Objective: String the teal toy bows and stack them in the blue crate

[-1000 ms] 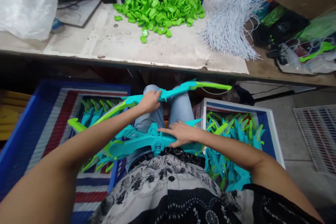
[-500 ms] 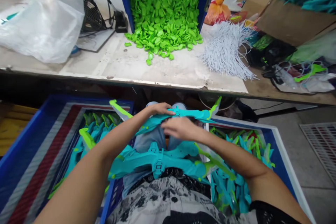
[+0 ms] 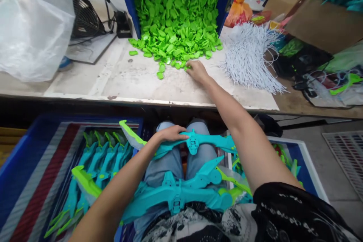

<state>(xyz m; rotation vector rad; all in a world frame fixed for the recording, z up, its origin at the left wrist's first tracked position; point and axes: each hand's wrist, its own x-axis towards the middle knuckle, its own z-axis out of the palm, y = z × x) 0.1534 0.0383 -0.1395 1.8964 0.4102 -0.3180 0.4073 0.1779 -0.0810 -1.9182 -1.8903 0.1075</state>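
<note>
My left hand (image 3: 169,134) is closed on a teal toy bow with lime tips (image 3: 198,142) that lies across my knees. A second teal bow (image 3: 176,193) rests lower on my lap, untouched. My right hand (image 3: 196,71) reaches out over the worktable (image 3: 141,83) to the near edge of a heap of small green plastic pieces (image 3: 176,22), fingers curled down onto the pieces; whether it grips one is hidden.
A blue crate (image 3: 31,166) at my left holds rows of teal bows; a white-rimmed crate (image 3: 309,170) at my right holds more. White cords (image 3: 249,58) lie right of the green heap. A clear plastic bag (image 3: 31,26) and a small fan (image 3: 85,15) stand at the left.
My right hand left the bow on my knees and reached forward to the green pieces on the table. The left hand stayed on the bow, which settled across my knees.
</note>
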